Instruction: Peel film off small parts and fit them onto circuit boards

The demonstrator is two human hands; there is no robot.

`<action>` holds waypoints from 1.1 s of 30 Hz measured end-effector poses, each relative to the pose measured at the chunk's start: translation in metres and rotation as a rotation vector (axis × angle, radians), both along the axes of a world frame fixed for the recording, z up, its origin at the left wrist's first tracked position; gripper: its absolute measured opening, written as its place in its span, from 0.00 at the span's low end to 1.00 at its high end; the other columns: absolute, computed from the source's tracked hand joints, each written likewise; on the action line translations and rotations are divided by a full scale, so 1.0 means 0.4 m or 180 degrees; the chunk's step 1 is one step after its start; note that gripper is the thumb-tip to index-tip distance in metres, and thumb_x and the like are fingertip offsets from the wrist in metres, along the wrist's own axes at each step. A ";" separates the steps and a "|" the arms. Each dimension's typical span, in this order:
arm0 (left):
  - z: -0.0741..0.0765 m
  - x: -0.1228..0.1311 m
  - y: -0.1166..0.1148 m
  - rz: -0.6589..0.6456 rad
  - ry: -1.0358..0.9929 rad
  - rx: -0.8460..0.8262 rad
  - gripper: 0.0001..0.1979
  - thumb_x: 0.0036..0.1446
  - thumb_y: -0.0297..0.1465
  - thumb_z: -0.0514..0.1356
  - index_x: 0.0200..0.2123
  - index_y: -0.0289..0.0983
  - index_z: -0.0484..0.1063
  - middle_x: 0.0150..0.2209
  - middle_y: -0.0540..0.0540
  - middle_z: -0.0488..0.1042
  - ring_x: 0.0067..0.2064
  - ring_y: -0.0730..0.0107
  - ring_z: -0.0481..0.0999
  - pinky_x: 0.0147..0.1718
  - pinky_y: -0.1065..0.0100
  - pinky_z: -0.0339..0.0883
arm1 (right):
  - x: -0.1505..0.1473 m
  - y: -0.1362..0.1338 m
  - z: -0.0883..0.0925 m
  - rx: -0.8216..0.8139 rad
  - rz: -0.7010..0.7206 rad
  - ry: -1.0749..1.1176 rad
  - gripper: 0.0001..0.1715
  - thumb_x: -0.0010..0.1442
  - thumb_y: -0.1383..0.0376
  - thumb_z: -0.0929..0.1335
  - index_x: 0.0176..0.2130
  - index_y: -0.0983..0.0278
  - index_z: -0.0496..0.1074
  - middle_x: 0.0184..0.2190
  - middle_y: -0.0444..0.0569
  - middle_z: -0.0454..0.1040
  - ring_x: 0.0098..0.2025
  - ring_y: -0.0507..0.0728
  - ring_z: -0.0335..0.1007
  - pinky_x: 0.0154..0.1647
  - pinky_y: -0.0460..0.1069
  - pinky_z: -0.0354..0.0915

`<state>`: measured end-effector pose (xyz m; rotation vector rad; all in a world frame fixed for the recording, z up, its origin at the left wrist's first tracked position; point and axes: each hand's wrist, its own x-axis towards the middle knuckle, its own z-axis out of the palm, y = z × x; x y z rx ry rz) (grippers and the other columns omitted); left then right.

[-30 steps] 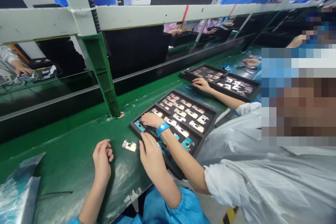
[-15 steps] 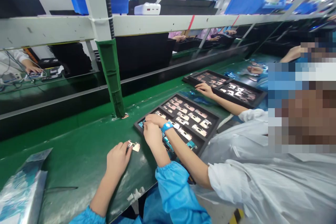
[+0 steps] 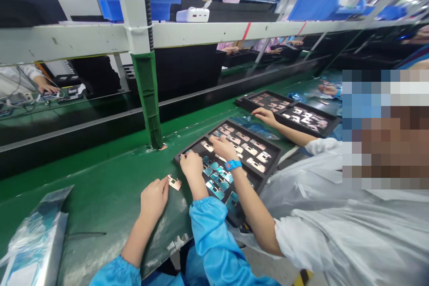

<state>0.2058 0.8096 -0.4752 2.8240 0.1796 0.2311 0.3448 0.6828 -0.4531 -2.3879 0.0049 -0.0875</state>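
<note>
My left hand (image 3: 154,199) pinches a small copper-coloured circuit board (image 3: 174,182) by its left end, just above the green mat. My right hand (image 3: 192,167) is at the left corner of a black tray (image 3: 257,180), fingers curled down. Whatever is between those fingertips is hidden. Blue-green circuit boards (image 3: 219,178) lie in the tray's near compartment, and copper-coloured boards (image 3: 250,149) fill the far one. A co-worker's hand (image 3: 223,145) with a blue wristband reaches over the same tray, its fingertips at the copper-coloured boards.
A second black tray (image 3: 321,132) of boards lies further right, with the co-worker's other hand (image 3: 266,117) beside it. A green-wrapped post (image 3: 147,98) rises from the bench behind my hands. A silvery plastic bag (image 3: 40,232) and a thin dark rod (image 3: 87,234) lie at left.
The co-worker's banded hand has moved right and away from my right hand, uncovering the blue-green boards. My right hand has shifted slightly up and left. My left hand still holds its board.
</note>
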 end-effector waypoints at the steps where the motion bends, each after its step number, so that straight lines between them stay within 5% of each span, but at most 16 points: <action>1: 0.001 0.000 -0.001 0.0021 -0.0012 -0.0011 0.18 0.71 0.33 0.52 0.57 0.40 0.77 0.35 0.45 0.79 0.38 0.59 0.80 0.33 0.66 0.65 | -0.001 0.004 -0.003 -0.0077 -0.0054 0.0081 0.18 0.68 0.58 0.70 0.54 0.65 0.72 0.54 0.53 0.74 0.52 0.60 0.74 0.54 0.60 0.73; 7: -0.007 0.000 -0.009 0.0011 -0.0148 -0.0289 0.18 0.69 0.35 0.55 0.57 0.39 0.77 0.34 0.42 0.78 0.37 0.56 0.78 0.34 0.64 0.65 | -0.007 0.001 -0.007 0.0377 -0.0123 0.0211 0.09 0.65 0.61 0.72 0.41 0.66 0.76 0.43 0.49 0.78 0.50 0.59 0.74 0.58 0.61 0.67; 12: 0.000 0.003 -0.001 0.0234 -0.0502 -0.1006 0.20 0.67 0.37 0.56 0.57 0.34 0.75 0.29 0.46 0.76 0.31 0.61 0.76 0.31 0.66 0.64 | -0.050 -0.015 0.023 0.1260 -0.0106 -0.0120 0.09 0.63 0.61 0.69 0.36 0.65 0.75 0.43 0.56 0.78 0.54 0.64 0.71 0.61 0.61 0.61; 15: 0.017 0.005 0.004 0.0409 -0.0787 -0.1627 0.21 0.68 0.42 0.54 0.51 0.33 0.77 0.22 0.51 0.71 0.25 0.66 0.72 0.26 0.68 0.64 | -0.123 -0.009 0.033 0.1999 0.0207 -0.0078 0.17 0.64 0.53 0.67 0.41 0.63 0.75 0.39 0.54 0.79 0.44 0.61 0.75 0.51 0.57 0.69; 18: 0.034 0.003 0.003 0.0351 -0.1069 -0.2183 0.21 0.69 0.43 0.52 0.45 0.34 0.79 0.30 0.47 0.78 0.30 0.66 0.77 0.30 0.69 0.69 | -0.200 0.008 0.027 0.2672 0.0689 0.0300 0.23 0.60 0.47 0.69 0.42 0.64 0.76 0.33 0.50 0.80 0.34 0.58 0.76 0.37 0.53 0.72; 21: 0.048 -0.002 0.002 0.0264 -0.1322 -0.2498 0.18 0.69 0.41 0.54 0.41 0.35 0.79 0.35 0.45 0.80 0.37 0.65 0.80 0.36 0.69 0.72 | -0.246 0.023 0.016 0.3087 0.0858 0.0570 0.23 0.59 0.47 0.71 0.40 0.64 0.76 0.32 0.50 0.80 0.34 0.57 0.76 0.35 0.51 0.72; 27: 0.067 -0.016 0.005 0.0161 -0.1707 -0.2473 0.11 0.65 0.35 0.61 0.32 0.37 0.79 0.31 0.48 0.76 0.33 0.70 0.75 0.32 0.72 0.68 | -0.259 0.031 0.010 0.3342 0.0894 0.0611 0.20 0.59 0.49 0.73 0.34 0.64 0.75 0.27 0.44 0.74 0.29 0.52 0.69 0.32 0.47 0.67; 33: 0.060 -0.019 -0.002 -0.0065 -0.1886 -0.2066 0.06 0.63 0.31 0.64 0.42 0.38 0.81 0.37 0.49 0.77 0.22 0.79 0.66 0.20 0.74 0.61 | -0.257 0.042 0.003 0.3614 0.0672 0.0601 0.18 0.56 0.52 0.76 0.33 0.64 0.75 0.27 0.42 0.72 0.31 0.50 0.65 0.32 0.45 0.62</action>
